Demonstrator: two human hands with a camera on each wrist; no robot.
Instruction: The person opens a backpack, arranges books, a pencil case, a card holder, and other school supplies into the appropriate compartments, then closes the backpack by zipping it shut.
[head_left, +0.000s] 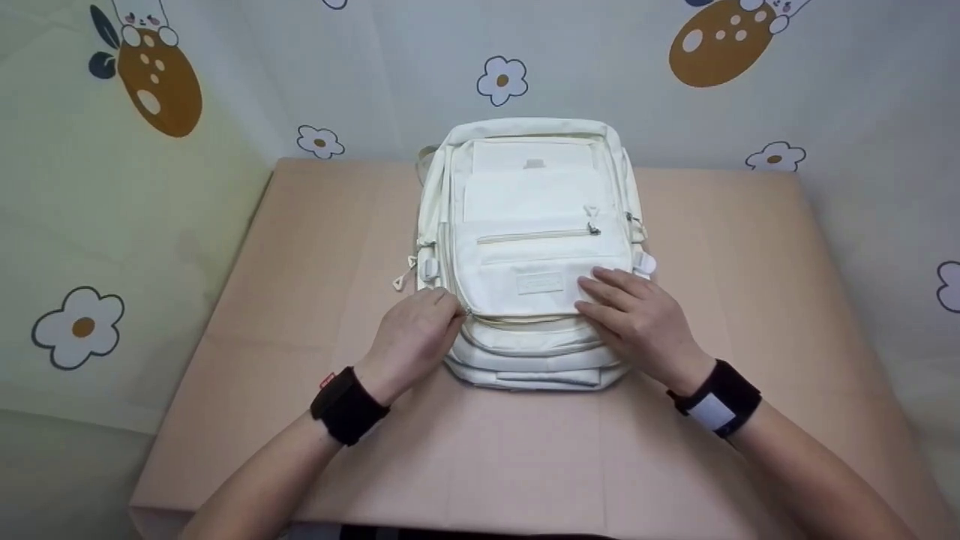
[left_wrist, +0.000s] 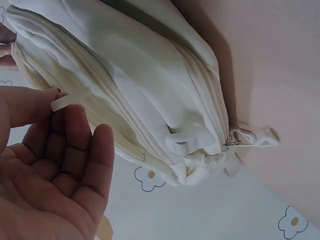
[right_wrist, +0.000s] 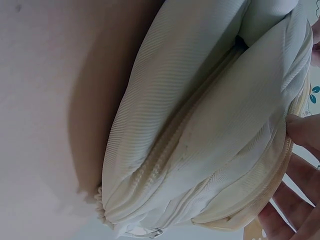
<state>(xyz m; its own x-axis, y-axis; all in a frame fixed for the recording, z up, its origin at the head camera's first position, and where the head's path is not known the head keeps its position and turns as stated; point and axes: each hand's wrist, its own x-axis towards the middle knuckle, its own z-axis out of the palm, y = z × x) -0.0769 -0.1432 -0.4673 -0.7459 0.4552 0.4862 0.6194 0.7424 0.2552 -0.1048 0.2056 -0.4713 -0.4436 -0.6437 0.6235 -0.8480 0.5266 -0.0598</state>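
Note:
A cream-white backpack (head_left: 544, 199) lies front side up on the covered table, its bottom end towards me. My left hand (head_left: 420, 326) is at the lower left corner of the front pocket. In the left wrist view, its thumb and index finger pinch a pale zipper pull (left_wrist: 75, 98); the other fingers curl loosely beneath. My right hand (head_left: 641, 319) rests on the lower right of the front panel, fingers spread and fairly straight. Its thumb (right_wrist: 300, 131) touches the pocket's zipper edge in the right wrist view. Along the bottom, the front pocket's zipper seam (head_left: 532, 319) shows a narrow gap.
Another zipper pull (head_left: 403, 275) dangles at the bag's left side, and a small zipper (head_left: 536, 235) crosses the front panel. The table has a pinkish-beige cover (head_left: 285, 390). Behind it hangs a pale curtain (head_left: 405, 67) printed with flowers.

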